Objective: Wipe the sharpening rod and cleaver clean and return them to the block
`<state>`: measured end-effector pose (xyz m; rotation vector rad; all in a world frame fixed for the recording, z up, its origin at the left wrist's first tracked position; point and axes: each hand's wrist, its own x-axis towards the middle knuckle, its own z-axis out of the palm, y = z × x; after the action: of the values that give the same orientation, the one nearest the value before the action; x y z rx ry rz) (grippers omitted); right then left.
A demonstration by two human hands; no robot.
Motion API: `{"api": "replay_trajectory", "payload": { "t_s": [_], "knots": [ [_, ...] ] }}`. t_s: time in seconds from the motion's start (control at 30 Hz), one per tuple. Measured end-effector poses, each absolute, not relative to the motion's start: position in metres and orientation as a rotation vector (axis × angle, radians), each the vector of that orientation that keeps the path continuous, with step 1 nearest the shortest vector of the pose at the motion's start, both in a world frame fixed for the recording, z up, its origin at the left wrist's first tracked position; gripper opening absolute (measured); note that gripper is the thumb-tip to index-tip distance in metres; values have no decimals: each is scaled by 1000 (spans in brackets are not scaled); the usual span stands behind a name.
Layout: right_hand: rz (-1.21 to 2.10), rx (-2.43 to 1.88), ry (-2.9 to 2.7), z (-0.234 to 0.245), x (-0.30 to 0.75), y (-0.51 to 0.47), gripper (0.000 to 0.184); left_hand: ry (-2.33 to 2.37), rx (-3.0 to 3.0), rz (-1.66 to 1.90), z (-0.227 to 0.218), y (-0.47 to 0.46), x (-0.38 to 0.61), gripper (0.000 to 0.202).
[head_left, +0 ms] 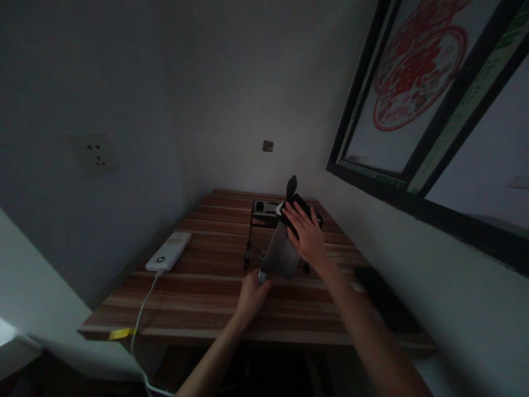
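My left hand (252,295) is closed round the handle end of a cleaver (282,255), whose broad grey blade slants up and away over the table. Over the far end of the blade, my right hand (308,234) presses with its fingers round a black object (305,205), whose kind I cannot make out. A dark rounded piece (291,186) sticks up beyond it, and a bit of white shows at its left side. Behind the blade stands a dark-framed rack (259,208) with slots in its light top; the blade and my right hand partly hide it.
The wood-grain table (215,286) stands in a corner between walls. A white power bank (169,252) with a white cable (140,320) lies at left. A flat black object (386,300) rests by the right wall, under a dark window frame (372,190). Yellow tape (121,333) marks the front edge.
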<state>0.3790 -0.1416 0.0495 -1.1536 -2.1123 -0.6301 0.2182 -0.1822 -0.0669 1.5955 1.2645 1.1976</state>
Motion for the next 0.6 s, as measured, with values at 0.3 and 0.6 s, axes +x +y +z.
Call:
{"api": "replay_trajectory", "payload": {
  "t_s": [0.3,0.6],
  "knots": [
    [-632,-1169,-2107,41,376,-149,51,1238,1601,1221,-71,-182,217,11],
    [-591,-1153,-2184,18,369,-167,52,1245,1606,1222,-73,-180,218,10]
  ]
}}
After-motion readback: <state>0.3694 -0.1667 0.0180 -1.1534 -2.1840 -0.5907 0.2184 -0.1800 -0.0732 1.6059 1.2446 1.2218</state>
